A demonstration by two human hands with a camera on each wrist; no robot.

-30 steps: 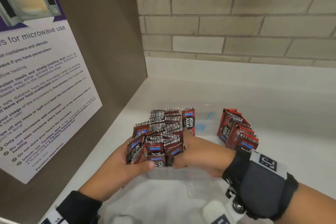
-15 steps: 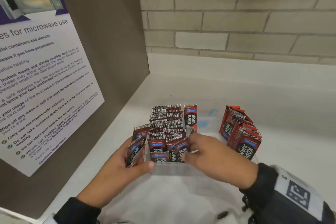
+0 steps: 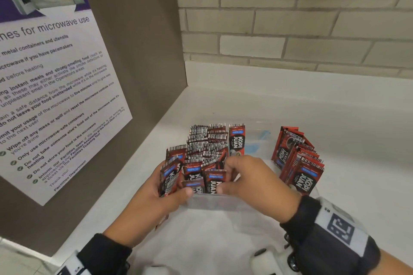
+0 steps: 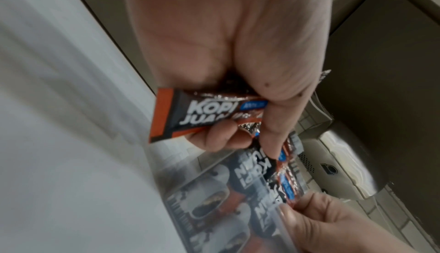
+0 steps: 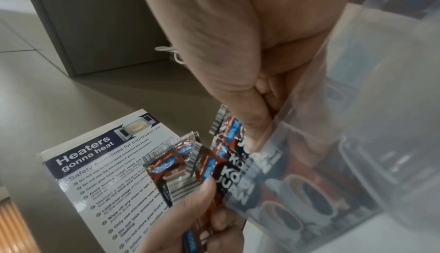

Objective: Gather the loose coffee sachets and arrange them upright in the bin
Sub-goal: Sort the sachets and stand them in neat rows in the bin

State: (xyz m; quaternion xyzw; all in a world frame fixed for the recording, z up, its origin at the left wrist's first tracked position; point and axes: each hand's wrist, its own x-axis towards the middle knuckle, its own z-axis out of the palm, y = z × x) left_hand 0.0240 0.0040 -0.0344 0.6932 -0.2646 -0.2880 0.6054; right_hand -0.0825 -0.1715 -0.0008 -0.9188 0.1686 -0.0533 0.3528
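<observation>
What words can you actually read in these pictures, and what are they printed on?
"KOPI JUAN", on the coffee sachets.
"100%", on the sachets' blue band; the word after it is blurred.
"Heaters gonna heat", heading of the poster.
"Safety guidelines for microwave use", below that heading.
"Wipe off any mess or spill and reset the microwave controls", one poster bullet.
"Facilities Department", poster's foot.
Sachet small print and the wristband marker are unreadable.

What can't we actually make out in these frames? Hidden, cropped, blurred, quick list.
- Clear bin: floor and sachet bottoms hidden by the packed sachets in the head view.
- Right hand: fingertips buried among sachets; exact grip unclear. The right wrist view shows only the palm side and the frosted bin wall.
- Left hand: count of sachets it holds cannot be told; they overlap.
- Right stack: whether it leans on a bin wall, unclear.
- Poster: cropped at the left edge.
</observation>
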